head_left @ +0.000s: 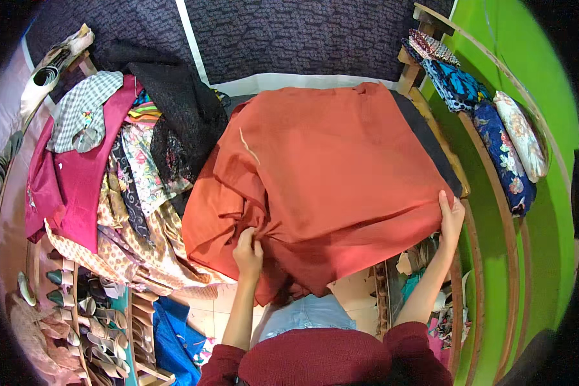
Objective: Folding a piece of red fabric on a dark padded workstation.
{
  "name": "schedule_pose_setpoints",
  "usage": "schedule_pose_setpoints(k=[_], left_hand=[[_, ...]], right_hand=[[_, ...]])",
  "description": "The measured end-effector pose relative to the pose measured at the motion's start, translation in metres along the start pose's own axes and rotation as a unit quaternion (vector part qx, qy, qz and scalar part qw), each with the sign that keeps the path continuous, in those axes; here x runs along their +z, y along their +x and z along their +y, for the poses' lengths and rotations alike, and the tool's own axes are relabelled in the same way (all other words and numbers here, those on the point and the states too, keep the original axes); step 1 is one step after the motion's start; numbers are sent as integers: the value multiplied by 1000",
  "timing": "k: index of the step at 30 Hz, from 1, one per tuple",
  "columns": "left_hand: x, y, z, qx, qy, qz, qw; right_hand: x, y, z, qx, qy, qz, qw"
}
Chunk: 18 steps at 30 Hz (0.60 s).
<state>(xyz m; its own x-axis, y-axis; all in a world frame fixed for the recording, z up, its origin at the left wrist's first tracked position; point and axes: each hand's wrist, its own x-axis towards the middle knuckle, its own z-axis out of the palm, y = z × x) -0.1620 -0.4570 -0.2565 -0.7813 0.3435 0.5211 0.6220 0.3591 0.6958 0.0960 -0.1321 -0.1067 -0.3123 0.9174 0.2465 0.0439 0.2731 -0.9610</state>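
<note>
A large orange-red cloth (341,161) lies spread over a dark grey surface (424,138) in front of me, its near edge hanging toward my lap. My left hand (247,249) is closed on a bunched fold at the cloth's near left, where several creases gather. At the near right corner, my right hand (451,215) grips the edge, thumb on top and the other fingers mostly hidden. Between the hands the near edge sags in folds. A thin pale strip or thread (249,145) lies on the cloth's upper left.
Left of the cloth is a heap of garments: black lace (180,96), magenta cloth (77,177), a checked piece (87,106) and spotted fabric (167,257). Folded patterned cloths (505,154) rest on the right wooden rack (489,193). Shoes (103,321) fill shelves at lower left.
</note>
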Motion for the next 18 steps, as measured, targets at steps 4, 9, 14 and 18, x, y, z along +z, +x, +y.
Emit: schedule_pose_setpoints(k=[4,9,14,18], left_hand=[[-25,7,-6,-112,-162,14,980],[-57,38,5,-129,-175,31,976],[-46,53,-17,-112,-72,85,988],[-38,52,-26,-108,12,100,989]], right_hand=[[18,1,38,103,158,25,982],[37,-13,88,181,151,-28,971],[21,-33,134,274,222,-215,911],[34,-35,103,153,99,-213,960]])
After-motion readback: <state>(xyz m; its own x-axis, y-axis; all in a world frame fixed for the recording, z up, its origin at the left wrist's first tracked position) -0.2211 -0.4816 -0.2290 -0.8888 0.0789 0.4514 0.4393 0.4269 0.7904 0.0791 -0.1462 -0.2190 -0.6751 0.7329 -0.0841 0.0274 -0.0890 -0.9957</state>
